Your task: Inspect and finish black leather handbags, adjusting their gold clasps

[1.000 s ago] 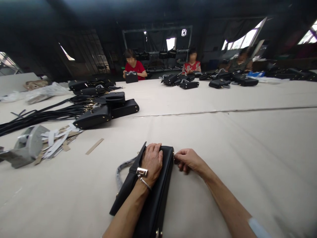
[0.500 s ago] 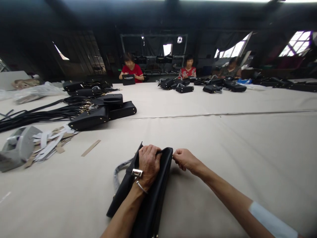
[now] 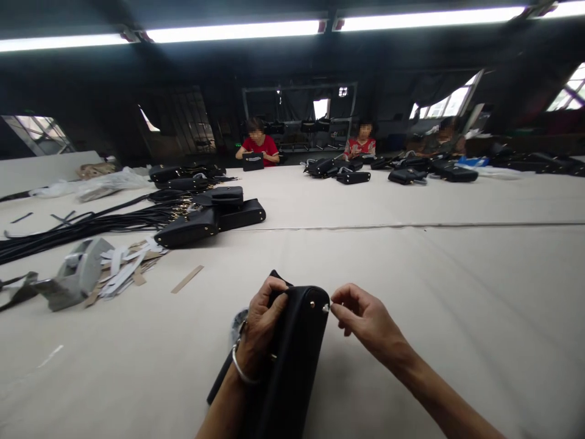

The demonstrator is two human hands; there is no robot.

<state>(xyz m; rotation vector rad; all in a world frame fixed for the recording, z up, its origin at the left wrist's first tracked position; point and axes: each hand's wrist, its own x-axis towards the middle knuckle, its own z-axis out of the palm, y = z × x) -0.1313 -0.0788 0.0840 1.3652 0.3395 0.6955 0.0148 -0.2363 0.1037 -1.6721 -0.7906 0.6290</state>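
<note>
A black handbag (image 3: pixel 297 353) is tilted in front of me with its studded base turned to the right. My left hand (image 3: pixel 262 326) grips it from the left side, thumb over the edge of the bag. Two studs show near the base's far end: one gold stud (image 3: pixel 312 303) and, at the corner, one with a small whitish bit (image 3: pixel 325 308) on it. Right beside that bit, my right hand (image 3: pixel 365 314) has thumb and forefinger in a pinch; whatever is between the tips is too small to make out. A wrapped handle (image 3: pixel 238 323) shows partly behind my left wrist.
To the left stand a grey tape dispenser (image 3: pixel 82 274) and a heap of paper strips (image 3: pixel 128 265), with a single brown strip (image 3: pixel 187 279) nearby. Black bags (image 3: pixel 240 214) and straps (image 3: pixel 114 216) lie beyond. Several people sit across the table (image 3: pixel 411 274) among more bags (image 3: pixel 354 177).
The bag has been turned so its studded base faces more toward me. My left hand has rolled with it, and the right hand's fingers have loosened at the corner. The view has tilted up.
</note>
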